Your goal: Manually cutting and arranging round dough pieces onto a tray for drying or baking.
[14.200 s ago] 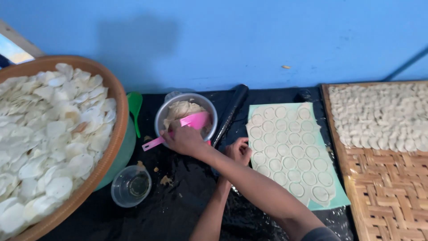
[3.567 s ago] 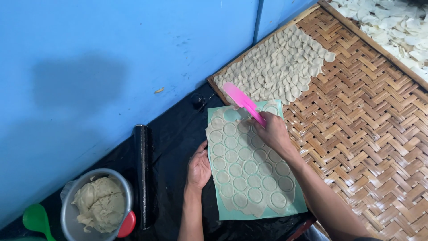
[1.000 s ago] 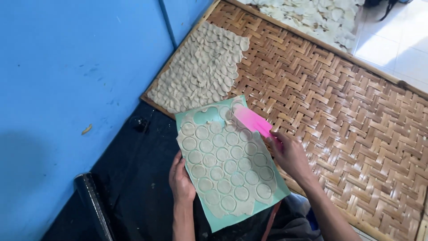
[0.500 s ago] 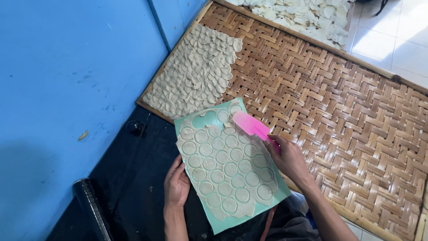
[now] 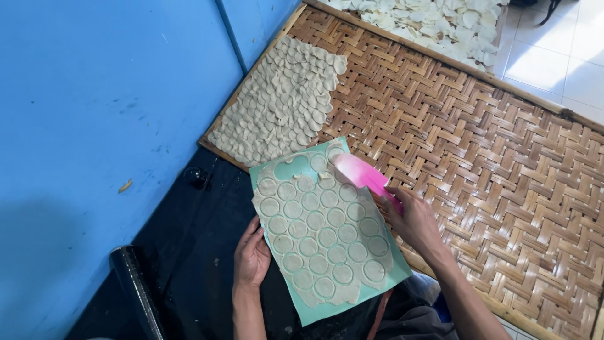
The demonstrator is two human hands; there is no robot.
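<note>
Head view: right hand (image 5: 415,220) holds pink scraper (image 5: 365,177) over green mat (image 5: 327,308).

The widest free room is the bare weave of the woven bamboo tray (image 5: 478,164), open to the right of and beyond the right hand (image 5: 415,220). At its far left corner a patch of overlapping dough discs (image 5: 280,104) blocks the way, reaching almost to the green mat (image 5: 352,293). The tray's raised wooden frame forms a low ridge along its edges. Beyond the far frame, a second spread of pale discs (image 5: 428,19) fills that side. To the left, the blue wall (image 5: 94,126) closes off movement. Between wall and mat, the black sheet (image 5: 189,252) gives a passage, narrowed by the black roller (image 5: 135,293) and the left hand (image 5: 251,258).
</note>
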